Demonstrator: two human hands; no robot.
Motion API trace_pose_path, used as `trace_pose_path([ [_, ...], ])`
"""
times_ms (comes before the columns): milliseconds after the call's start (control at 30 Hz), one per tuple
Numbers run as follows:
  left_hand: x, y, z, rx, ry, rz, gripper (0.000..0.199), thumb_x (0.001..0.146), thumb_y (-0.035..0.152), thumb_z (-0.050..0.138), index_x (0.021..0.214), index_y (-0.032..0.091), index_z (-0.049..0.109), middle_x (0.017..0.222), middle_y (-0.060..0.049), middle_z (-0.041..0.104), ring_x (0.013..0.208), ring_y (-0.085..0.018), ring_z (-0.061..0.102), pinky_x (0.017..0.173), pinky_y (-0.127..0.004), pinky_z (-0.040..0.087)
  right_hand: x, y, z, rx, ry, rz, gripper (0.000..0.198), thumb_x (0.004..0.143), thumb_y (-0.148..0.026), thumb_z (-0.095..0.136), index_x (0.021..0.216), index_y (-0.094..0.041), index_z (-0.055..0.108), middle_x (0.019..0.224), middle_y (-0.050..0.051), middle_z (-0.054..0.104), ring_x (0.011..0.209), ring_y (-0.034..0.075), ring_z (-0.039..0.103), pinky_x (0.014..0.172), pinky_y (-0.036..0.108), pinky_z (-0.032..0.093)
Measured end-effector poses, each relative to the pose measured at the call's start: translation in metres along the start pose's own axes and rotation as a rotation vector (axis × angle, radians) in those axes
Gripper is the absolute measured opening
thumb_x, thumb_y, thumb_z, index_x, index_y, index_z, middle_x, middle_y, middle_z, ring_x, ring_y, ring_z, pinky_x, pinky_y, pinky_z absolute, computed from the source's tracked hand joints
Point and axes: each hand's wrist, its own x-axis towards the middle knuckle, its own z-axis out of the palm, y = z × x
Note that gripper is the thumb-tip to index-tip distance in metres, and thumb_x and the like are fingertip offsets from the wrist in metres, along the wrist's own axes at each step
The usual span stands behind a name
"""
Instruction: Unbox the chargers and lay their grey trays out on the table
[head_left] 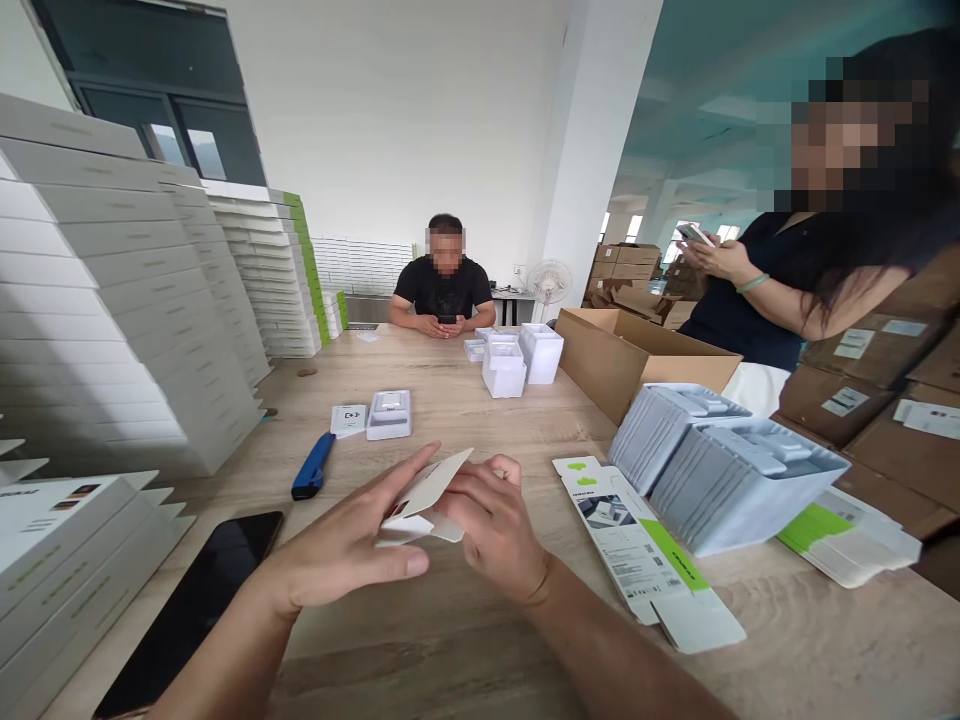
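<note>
Above the near middle of the table, both hands have hold of a small white cardboard box point(435, 482), partly folded, with its flaps standing out. My left hand point(337, 545) supports it from the left, thumb below and fingers along the far side. On the opposite end, the curled fingers of my right hand point(499, 515) grip the box's edge and hide part of it. A flat printed carton point(637, 550) with a green stripe lies to the right. Beyond my hands are a white tray point(390, 425) with a small item in it and a printed card point(349, 420).
A blue cutter point(313, 466) and a black phone point(195, 600) lie left. White boxes point(112, 270) are piled high there. Nested trays point(742, 480), flat cartons point(847, 535) and an open brown carton point(637, 355) stand right. Two people point(444, 285) hold phones, one seated opposite, one standing right.
</note>
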Motion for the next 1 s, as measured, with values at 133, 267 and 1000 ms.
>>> trace_pose_path([
  [133, 0.002, -0.003, 0.003, 0.121, 0.117, 0.013, 0.062, 0.092, 0.040, 0.051, 0.150, 0.036, 0.030, 0.159, 0.001, 0.032, 0.146, -0.031, 0.025, 0.119, -0.049, 0.019, 0.003, -0.004, 0.000, 0.028, -0.027, 0.017, 0.027, 0.090, -0.006, 0.040, 0.094, -0.022, 0.062, 0.097, 0.002, 0.073, 0.100, 0.018, 0.061, 0.086, 0.039, 0.032],
  [267, 0.010, -0.008, 0.011, 0.453, 0.273, 0.140, 0.071, 0.084, 0.025, 0.052, 0.151, 0.026, 0.029, 0.154, -0.008, 0.039, 0.140, -0.033, 0.034, 0.116, -0.051, 0.023, -0.002, 0.000, -0.004, 0.152, 0.039, 0.207, 0.035, 0.087, -0.012, 0.040, 0.115, -0.023, 0.059, 0.125, 0.009, 0.059, 0.122, 0.025, 0.048, 0.097, 0.044, 0.034],
  [1000, 0.001, -0.005, 0.003, -0.004, 0.151, 0.125, 0.065, 0.088, 0.041, 0.048, 0.150, 0.034, 0.031, 0.148, -0.003, 0.047, 0.137, -0.036, 0.037, 0.112, -0.049, 0.030, 0.002, 0.002, -0.028, 0.690, -0.135, 0.397, 0.013, 0.086, -0.031, 0.066, 0.097, -0.024, 0.066, 0.127, 0.007, 0.059, 0.120, 0.022, 0.054, 0.099, 0.036, 0.044],
])
